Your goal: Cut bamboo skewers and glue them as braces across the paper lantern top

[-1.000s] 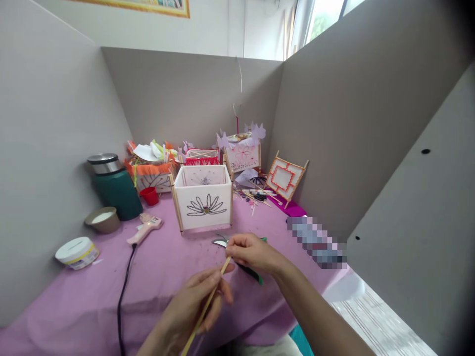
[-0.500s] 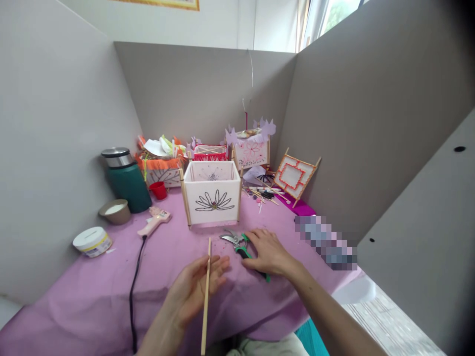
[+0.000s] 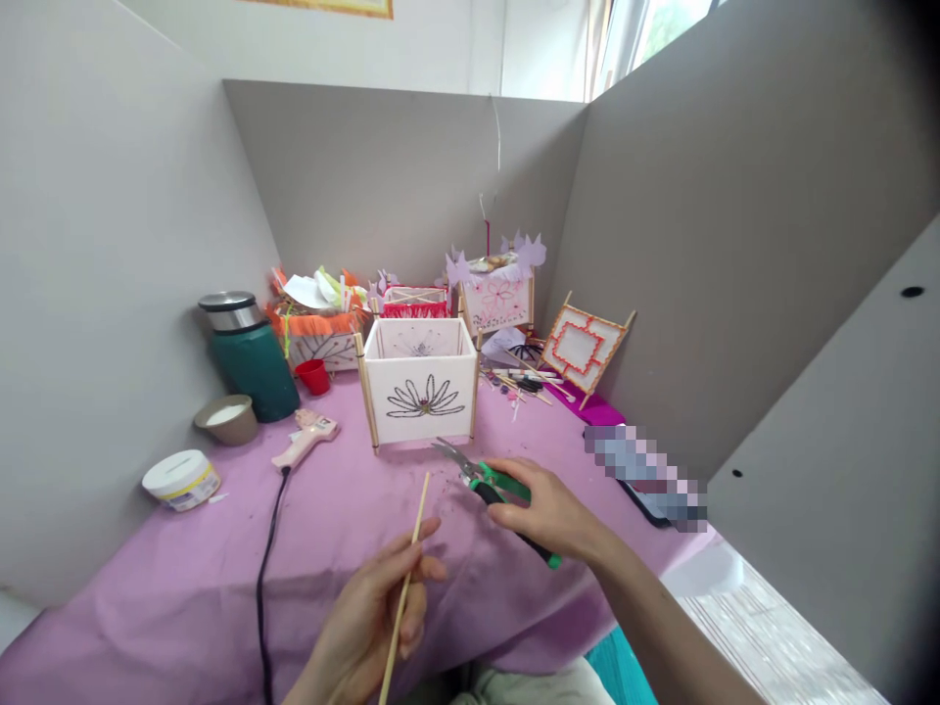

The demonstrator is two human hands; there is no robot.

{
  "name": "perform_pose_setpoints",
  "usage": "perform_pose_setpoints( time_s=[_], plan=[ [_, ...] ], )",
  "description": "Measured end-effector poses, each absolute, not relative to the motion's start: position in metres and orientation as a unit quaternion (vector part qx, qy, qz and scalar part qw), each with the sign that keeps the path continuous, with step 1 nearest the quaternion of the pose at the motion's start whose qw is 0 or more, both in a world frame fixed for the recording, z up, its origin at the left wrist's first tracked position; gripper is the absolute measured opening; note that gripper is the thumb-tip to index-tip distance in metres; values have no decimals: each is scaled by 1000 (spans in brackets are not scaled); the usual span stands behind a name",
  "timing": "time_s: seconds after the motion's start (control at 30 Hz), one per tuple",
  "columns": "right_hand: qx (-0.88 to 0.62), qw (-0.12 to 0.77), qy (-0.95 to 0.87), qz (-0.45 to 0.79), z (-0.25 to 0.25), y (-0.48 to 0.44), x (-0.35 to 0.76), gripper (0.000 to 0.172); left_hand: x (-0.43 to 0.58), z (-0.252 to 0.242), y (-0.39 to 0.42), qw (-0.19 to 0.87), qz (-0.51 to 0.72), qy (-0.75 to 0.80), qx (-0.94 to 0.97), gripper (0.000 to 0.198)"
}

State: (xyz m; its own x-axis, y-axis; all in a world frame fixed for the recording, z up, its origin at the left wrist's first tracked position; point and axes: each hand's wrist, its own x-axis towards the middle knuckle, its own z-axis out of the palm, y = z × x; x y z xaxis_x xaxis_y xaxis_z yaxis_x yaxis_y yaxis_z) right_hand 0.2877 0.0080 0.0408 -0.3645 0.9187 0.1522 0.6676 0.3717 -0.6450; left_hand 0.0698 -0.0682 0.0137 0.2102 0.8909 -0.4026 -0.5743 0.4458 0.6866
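Note:
Between the thumb and fingers of my left hand [image 3: 382, 597] is a thin wooden stick [image 3: 403, 597], slanting up and away from me. My right hand [image 3: 547, 509] grips a pair of pruning shears [image 3: 491, 488] with green and black handles, raised a little off the cloth. Their blades are parted and point up and left, a short way from the stick's far tip and not touching it. Just beyond stands a white box [image 3: 420, 387] with stick corner posts and a black flower outline on its front.
A glue gun [image 3: 305, 438], a bowl [image 3: 229, 421], a lidded tub [image 3: 181, 480] and a green flask [image 3: 254, 362] stand left. Decorated boxes [image 3: 499, 302] line the back. A stick frame [image 3: 586, 348] leans on the right partition, with a blurred flat object [image 3: 646, 477] nearer.
My right hand has closed round the shears and lifted them off the cloth. My left hand has moved slightly down, its fingers curled more round the stick, which tilts further.

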Motion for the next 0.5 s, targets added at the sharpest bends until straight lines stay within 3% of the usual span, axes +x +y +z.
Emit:
perform_pose_setpoints(
  time_s=[0.13,0.3,0.4,0.5],
  plan=[
    [-536,194,-814,108,35,11,288,54,76,12,-63,727,501,398,249,46],
    [-524,132,-835,102,21,25,290,53,73,14,-58,666,522,442,298,35],
    [-503,155,-841,125,19,36,293,61,56,20,-45,554,563,510,340,36],
    [-529,208,-812,133,22,57,290,51,32,28,-21,435,606,554,369,39]
  ],
)
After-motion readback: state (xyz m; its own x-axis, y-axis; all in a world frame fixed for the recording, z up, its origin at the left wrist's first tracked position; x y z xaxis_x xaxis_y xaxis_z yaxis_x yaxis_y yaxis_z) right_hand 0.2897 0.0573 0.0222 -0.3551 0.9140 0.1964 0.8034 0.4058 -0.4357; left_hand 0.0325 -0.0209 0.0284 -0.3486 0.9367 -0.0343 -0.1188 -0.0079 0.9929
